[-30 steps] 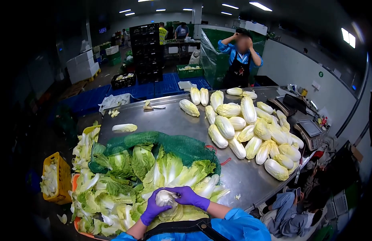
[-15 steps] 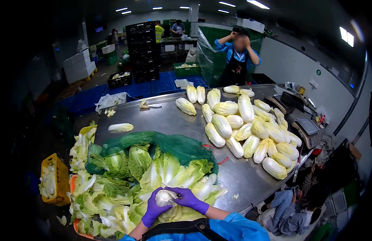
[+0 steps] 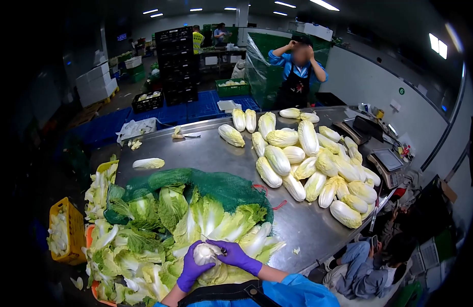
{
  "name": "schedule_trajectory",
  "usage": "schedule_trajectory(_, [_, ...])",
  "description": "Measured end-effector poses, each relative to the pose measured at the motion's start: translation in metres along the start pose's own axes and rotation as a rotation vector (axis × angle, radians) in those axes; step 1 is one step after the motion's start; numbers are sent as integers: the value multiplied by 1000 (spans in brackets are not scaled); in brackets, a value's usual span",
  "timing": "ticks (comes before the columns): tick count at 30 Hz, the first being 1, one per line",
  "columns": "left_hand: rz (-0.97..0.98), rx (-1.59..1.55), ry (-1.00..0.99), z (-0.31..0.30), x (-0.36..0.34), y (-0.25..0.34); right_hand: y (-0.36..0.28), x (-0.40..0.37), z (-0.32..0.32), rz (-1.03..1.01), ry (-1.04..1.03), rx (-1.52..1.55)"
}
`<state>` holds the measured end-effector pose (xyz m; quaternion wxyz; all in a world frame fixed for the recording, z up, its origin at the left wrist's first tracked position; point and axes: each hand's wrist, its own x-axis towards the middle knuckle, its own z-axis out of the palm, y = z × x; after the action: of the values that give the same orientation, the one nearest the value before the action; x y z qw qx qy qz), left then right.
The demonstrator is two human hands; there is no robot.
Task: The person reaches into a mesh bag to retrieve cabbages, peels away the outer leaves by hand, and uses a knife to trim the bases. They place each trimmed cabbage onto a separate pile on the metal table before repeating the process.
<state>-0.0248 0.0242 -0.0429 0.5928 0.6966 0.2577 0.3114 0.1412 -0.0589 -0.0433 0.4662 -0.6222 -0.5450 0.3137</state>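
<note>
Both my hands wear purple gloves at the front edge of the metal table. My left hand [image 3: 193, 267] is wrapped round the left side of a cabbage head [image 3: 207, 253], its pale base turned up. My right hand [image 3: 237, 256] is closed round a small knife [image 3: 223, 251] at the right side of that head; most of the blade is hidden. Loose green leaves [image 3: 144, 256] lie around and under the hands. Just beyond, whole leafy cabbages [image 3: 172, 207] lie partly inside a green mesh bag [image 3: 221, 189].
Trimmed cabbages [image 3: 308, 138] are piled on the table [image 3: 195, 153] at the right. Another knife [image 3: 188, 136] lies at the far left. Scales [image 3: 387, 161] stand at the right edge. A yellow crate [image 3: 73, 240] is on the left. A person [image 3: 298, 71] stands across the table; another sits lower right.
The whole view has shifted slightly left. My hands keep hold of the cabbage head and the knife in nearly the same pose. The person across the table still has both hands raised to the head.
</note>
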Motion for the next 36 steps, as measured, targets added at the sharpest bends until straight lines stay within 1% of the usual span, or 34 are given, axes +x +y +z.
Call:
schedule_trajectory(9, [-2,30,-2,-1,0,-3,-1,-1,-1,-28,27,-15])
schedule_trajectory(15, [-26,33,-5,-1,1,-6,2,-1,0,-16,38,16])
schedule_trajectory(17, [-30,35,4,1,1,-3,-1,-1,-3,53,1,46])
schedule_trajectory(21, [-20,50,4,0,2,-4,3,-1,-1,41,18,63])
schedule_trajectory(25, [-62,104,9,2,5,3,12,0,-1,60,-2,103])
schedule_trajectory(28, [-52,123,-4,3,9,4,26,-1,1,75,-27,150])
schedule_trajectory(30, [-71,136,-10,5,12,5,34,-1,0,123,-76,194])
schedule_trajectory(32, [-137,124,1,4,12,-6,40,-1,2,81,-80,258])
schedule_trajectory(33, [-179,122,6,7,13,0,42,-2,1,105,-98,286])
schedule_trajectory(34, [-137,102,-32,2,12,-18,43,-1,0,127,-116,314])
schedule_trajectory(35, [-173,183,-36,11,20,12,45,-2,-1,137,-120,314])
schedule_trajectory(36, [-207,266,-39,20,25,45,48,-4,1,134,-110,376])
